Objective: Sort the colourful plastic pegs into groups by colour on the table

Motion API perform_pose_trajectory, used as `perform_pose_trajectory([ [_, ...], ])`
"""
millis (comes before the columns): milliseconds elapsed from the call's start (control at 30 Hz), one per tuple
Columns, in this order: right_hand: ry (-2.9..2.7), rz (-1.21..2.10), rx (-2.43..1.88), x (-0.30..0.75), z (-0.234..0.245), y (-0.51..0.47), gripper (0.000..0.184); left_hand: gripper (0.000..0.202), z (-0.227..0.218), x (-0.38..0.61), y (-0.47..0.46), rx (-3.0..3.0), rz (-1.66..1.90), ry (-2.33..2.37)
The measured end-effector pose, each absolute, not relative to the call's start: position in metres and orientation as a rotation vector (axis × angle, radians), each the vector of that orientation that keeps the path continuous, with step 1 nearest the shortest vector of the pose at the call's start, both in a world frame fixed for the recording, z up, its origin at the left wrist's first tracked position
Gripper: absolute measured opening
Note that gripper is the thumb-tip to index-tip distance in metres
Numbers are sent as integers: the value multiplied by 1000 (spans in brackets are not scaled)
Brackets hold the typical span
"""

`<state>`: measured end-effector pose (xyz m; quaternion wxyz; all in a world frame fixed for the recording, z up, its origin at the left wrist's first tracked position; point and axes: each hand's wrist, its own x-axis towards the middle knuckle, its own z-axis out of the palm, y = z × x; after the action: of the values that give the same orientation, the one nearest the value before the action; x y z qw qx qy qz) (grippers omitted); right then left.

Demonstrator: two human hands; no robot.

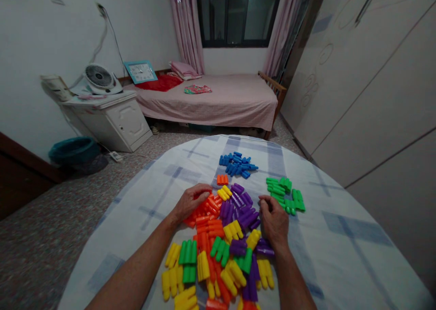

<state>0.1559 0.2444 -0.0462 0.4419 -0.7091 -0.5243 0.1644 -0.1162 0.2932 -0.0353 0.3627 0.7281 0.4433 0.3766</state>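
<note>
My left hand (195, 202) rests at the left edge of a heap of orange plastic blocks (207, 228), each shaped like joined tubes. Its fingers reach over the orange ones, loosely bent, with nothing visible held. On the other side, my right hand (275, 220) lies beside the purple blocks (236, 205), fingers bent inward and a small gap at the thumb; no block shows in it. Between my forearms, yellow blocks (172, 280), green blocks (188, 253) and more purple and orange ones lie mixed. A single yellow block (225, 192) sits where orange meets purple.
Farther back are a pile of blue blocks (238, 164) and a lone orange block (222, 179). A group of green blocks (284, 194) lies right of my right hand. All rest on a round table with a checked cloth (136, 242). Beyond stand a bed (231, 96) and a wardrobe (374, 82).
</note>
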Motion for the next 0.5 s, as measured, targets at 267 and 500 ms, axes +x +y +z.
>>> perform_pose_trajectory([
  [267, -1297, 420, -1757, 157, -50, 246, 34, 29, -25, -108, 288, 1934, 1073, 1223],
  [500, -1305, 409, -1758, 157, -51, 246, 34, 31, 10, -92, 289, 2333, 862, 1134],
])
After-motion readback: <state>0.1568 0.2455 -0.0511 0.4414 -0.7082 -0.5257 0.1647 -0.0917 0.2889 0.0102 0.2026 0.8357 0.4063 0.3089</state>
